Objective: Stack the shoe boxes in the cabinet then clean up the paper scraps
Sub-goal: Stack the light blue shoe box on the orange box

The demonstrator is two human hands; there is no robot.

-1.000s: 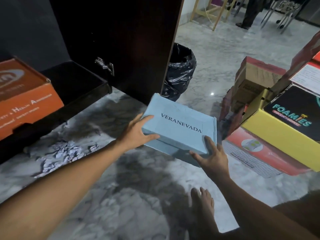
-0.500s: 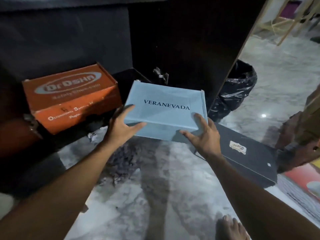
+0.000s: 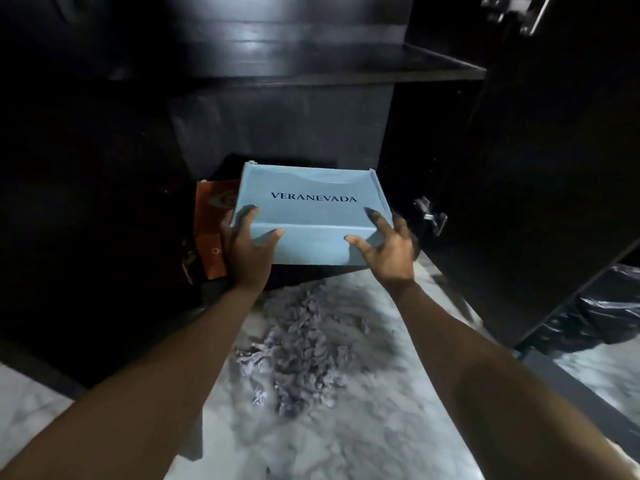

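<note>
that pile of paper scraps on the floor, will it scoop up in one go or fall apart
The paper scraps are many small loose crumpled bits, so they will probably scatter rather than lift as one clump. They look light and likely to shift easily. The marble floor looks smooth, so sweeping them together should go easily.

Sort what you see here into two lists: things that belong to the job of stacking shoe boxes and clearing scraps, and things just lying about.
Part of the job:
blue shoe box
orange shoe box
cabinet
paper scraps

Just lying about:
black bin bag
</note>
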